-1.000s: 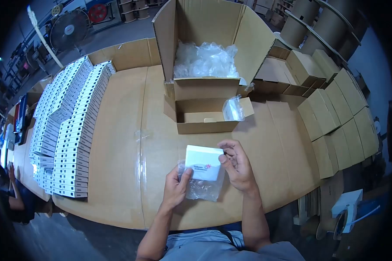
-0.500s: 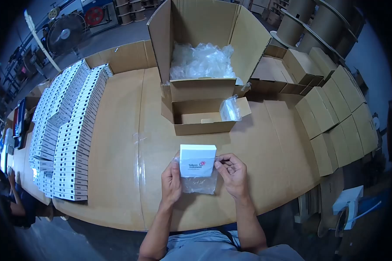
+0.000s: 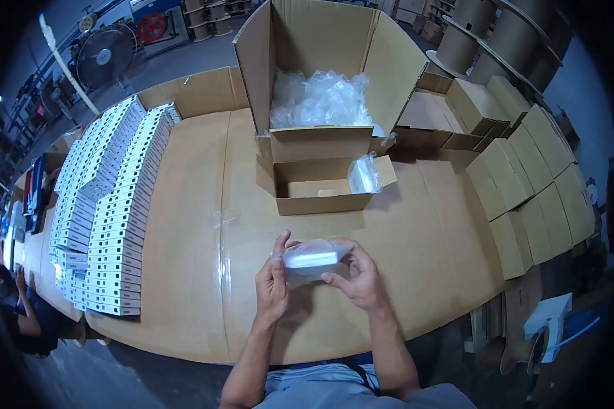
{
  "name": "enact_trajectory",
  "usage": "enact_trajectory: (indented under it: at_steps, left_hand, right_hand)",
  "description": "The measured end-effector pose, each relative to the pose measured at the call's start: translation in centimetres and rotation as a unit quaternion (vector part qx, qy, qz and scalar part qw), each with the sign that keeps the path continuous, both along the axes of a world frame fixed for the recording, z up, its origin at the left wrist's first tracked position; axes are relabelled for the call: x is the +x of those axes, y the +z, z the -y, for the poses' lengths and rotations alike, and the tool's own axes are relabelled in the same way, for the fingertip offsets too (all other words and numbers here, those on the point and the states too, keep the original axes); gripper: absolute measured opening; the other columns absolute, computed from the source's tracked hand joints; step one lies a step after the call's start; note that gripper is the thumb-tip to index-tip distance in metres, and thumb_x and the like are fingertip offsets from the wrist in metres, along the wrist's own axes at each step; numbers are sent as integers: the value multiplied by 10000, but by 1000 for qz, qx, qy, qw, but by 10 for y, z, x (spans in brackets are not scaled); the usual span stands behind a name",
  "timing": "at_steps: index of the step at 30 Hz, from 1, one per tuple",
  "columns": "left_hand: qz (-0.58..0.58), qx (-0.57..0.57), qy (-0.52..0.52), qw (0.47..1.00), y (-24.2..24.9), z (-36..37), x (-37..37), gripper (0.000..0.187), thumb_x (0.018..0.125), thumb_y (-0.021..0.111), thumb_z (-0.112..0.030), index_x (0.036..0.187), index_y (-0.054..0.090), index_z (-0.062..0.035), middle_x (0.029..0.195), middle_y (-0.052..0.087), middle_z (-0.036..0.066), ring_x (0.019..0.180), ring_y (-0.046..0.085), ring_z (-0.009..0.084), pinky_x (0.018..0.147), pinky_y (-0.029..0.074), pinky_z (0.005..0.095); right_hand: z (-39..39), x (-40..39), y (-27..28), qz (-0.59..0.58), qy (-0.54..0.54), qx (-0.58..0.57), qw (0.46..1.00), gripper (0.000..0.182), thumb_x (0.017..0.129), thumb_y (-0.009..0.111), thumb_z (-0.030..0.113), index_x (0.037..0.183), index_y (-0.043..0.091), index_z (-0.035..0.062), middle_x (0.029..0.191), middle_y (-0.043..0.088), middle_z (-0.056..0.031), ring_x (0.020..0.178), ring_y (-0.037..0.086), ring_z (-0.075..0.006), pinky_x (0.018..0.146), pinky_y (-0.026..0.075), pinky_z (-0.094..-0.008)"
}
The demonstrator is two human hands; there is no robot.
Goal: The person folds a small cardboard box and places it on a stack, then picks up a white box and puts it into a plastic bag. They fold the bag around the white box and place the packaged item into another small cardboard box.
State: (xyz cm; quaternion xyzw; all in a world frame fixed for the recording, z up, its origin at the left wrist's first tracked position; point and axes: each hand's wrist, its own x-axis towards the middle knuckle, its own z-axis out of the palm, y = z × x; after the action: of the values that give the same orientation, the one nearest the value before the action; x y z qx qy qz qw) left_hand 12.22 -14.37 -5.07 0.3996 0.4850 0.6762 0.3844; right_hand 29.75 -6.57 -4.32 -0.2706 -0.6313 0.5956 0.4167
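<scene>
Small box (image 3: 310, 257) white, in clear see-through bag (image 3: 314, 262). Surface (image 3: 184, 225) brown cardboard. Stacked boxes (image 3: 109, 211) white with dark marks. Big carton (image 3: 327, 75) brown.

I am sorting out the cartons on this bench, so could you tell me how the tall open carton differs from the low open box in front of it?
The tall open carton has flaps standing up and is piled with clear plastic bags. The low open box is shallower and smaller, mostly bare inside, with one clear bag at its right end. Both are plain brown cardboard, open-topped, on the cardboard-covered table.
</scene>
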Motion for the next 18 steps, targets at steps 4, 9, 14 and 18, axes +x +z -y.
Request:
enact_trajectory:
  at_steps: [4,9,14,18]
  left_hand:
    - [-12,10,-31,999,6,0,-4,513,1067,560,-233,1523,440,-30,1395,586,132,1189,619,218,992,513,337]
    - [80,-64,-91,991,0,9,-10,313,1038,612,-144,1332,604,-38,1261,642,71,1052,633,135,786,564,274]
    - [82,-125,-39,988,-8,15,-10,257,1053,616,-229,1163,713,-18,1095,701,48,943,653,110,756,568,262]
    - [109,-128,11,986,-5,16,-6,270,1055,600,-210,1187,696,4,1075,704,69,932,695,144,786,636,312]
  right_hand:
    - [7,-3,-9,-26,-19,-71,997,402,895,759,-21,1270,613,-11,1198,679,-87,1129,637,-169,1012,505,-319]
    - [7,-2,-10,-8,-10,-59,998,293,868,708,-101,1149,700,-18,1129,731,-108,1098,663,-179,995,516,-322]
    - [4,7,-7,60,7,5,998,239,909,665,-77,1136,716,-18,1191,728,-135,1102,676,-195,988,525,-330]
    - [-5,12,-2,-40,-140,-51,988,150,939,666,-24,1068,741,-10,1233,709,-187,1101,681,-233,991,524,-342]
